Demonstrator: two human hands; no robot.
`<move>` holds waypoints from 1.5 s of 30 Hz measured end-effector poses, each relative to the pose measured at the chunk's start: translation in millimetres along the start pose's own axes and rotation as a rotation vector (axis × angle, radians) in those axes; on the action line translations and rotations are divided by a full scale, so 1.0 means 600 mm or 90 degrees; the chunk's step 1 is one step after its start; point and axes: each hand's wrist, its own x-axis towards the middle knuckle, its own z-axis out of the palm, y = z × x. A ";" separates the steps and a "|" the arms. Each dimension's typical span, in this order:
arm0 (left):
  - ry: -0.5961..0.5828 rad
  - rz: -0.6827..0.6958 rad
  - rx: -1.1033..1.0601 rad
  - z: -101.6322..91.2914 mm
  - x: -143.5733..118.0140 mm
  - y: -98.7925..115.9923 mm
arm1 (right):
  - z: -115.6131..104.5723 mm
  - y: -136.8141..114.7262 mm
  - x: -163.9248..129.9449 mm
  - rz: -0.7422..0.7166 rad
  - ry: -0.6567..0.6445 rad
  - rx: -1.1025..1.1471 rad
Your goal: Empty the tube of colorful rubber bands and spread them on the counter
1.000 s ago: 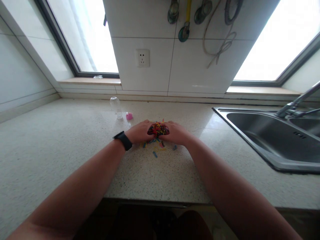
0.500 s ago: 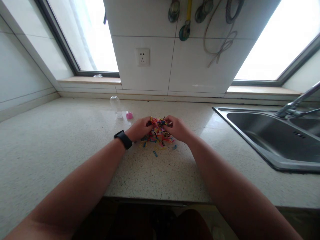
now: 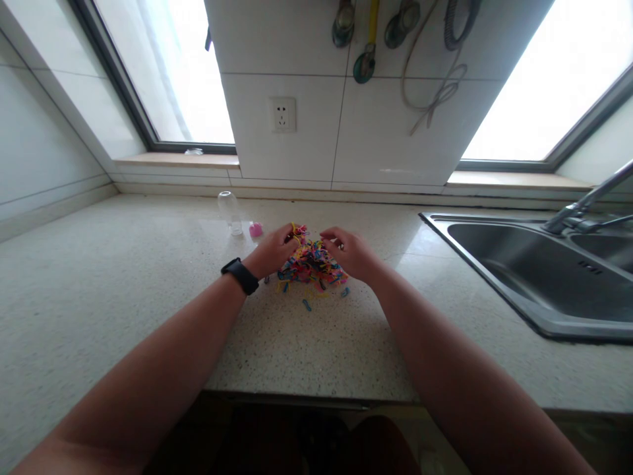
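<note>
A heap of small multicoloured rubber bands (image 3: 312,262) lies on the speckled counter, with a few loose ones along its near side. My left hand (image 3: 275,252), below a black wristwatch (image 3: 241,275), is closed around a clump of the bands (image 3: 299,231) at the heap's left, a little above it. At the right edge of the heap is my right hand (image 3: 349,252), its thumb and fingers apart and no clump visible in them. Beyond my left hand are a clear bottle (image 3: 229,214) and a pink cap (image 3: 256,229).
On the right, a steel sink (image 3: 514,264) with a faucet (image 3: 576,214) is set into the counter (image 3: 316,349). A wall socket (image 3: 283,115) is at the back, with valves (image 3: 364,64) and a tied cord (image 3: 438,99) hanging higher up. Windows flank this wall.
The clump between both hands has come apart. My left hand has drawn slightly left with bands in it, my right hand has loosened, and more of the heap shows between them.
</note>
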 end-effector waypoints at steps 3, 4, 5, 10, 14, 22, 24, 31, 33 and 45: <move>-0.030 0.047 0.034 -0.003 0.000 0.007 | -0.005 -0.002 -0.002 -0.054 -0.047 -0.065; -0.040 0.056 0.040 -0.003 0.000 0.008 | -0.005 -0.001 -0.002 -0.059 -0.062 -0.078; -0.049 0.063 0.045 -0.003 0.000 0.008 | -0.006 -0.001 -0.003 -0.059 -0.075 -0.094; -0.088 0.103 0.132 -0.009 -0.003 0.001 | -0.009 0.000 -0.013 -0.056 -0.152 -0.240; -0.190 0.150 0.227 -0.015 -0.009 -0.007 | -0.007 -0.001 -0.021 -0.024 -0.223 -0.278; -0.209 0.112 0.281 0.011 -0.013 -0.001 | 0.006 0.002 -0.014 -0.051 -0.222 -0.248; -0.209 0.093 0.267 0.017 -0.011 0.005 | 0.009 -0.001 -0.012 -0.044 -0.209 -0.209; -0.203 0.102 0.202 0.023 -0.006 0.011 | 0.017 -0.008 -0.009 -0.028 -0.164 -0.126; -0.179 0.098 0.186 0.023 -0.005 0.011 | 0.017 -0.008 -0.008 -0.004 -0.145 -0.083; 0.015 0.006 -0.082 0.012 0.000 0.020 | 0.018 0.001 0.003 0.063 0.080 0.155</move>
